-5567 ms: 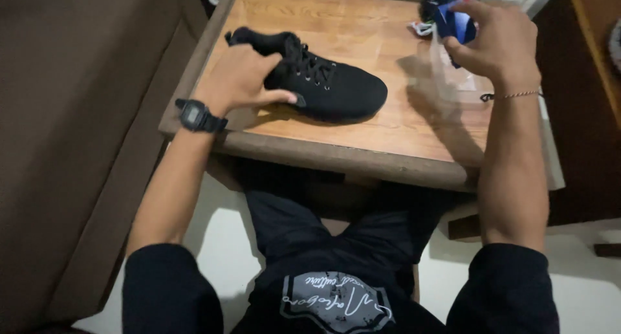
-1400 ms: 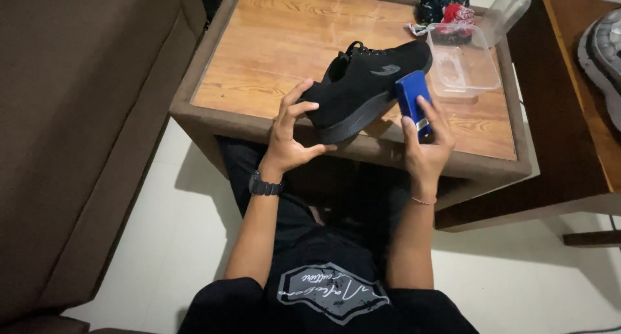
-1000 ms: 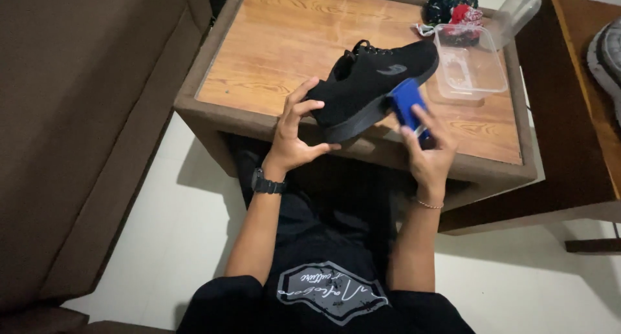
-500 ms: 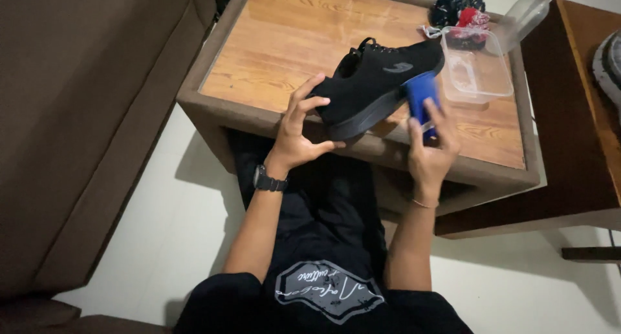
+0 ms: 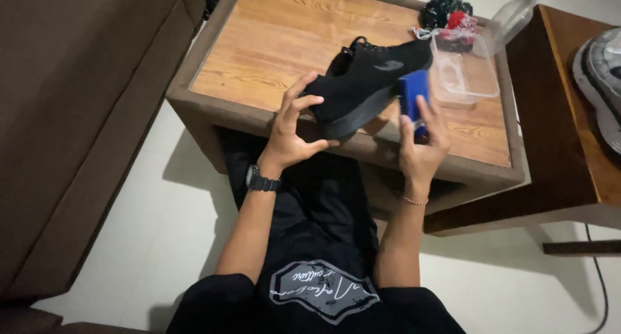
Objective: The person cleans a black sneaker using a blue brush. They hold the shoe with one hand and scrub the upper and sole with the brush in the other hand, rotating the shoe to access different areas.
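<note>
Sofa (image 5: 71,114) left of the desk (image 5: 278,43), dark side table (image 5: 556,114) to its right. Black shoe (image 5: 369,82) held tilted above the desk's near edge, long axis running from heel, near me, up and away to toe. My left hand (image 5: 294,130) clamped on the heel end, fingers (image 5: 299,91) spread over the back. My right hand (image 5: 420,146) closed on a blue brush (image 5: 413,98), pressed against the sole's right side; it is the nearer hand to the toe. Clear plastic tub (image 5: 466,72) on the desk just beyond the brush.

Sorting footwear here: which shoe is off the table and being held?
The black shoe, gripped at the heel by the left hand; the grey shoe just lies on the side stand.
</note>
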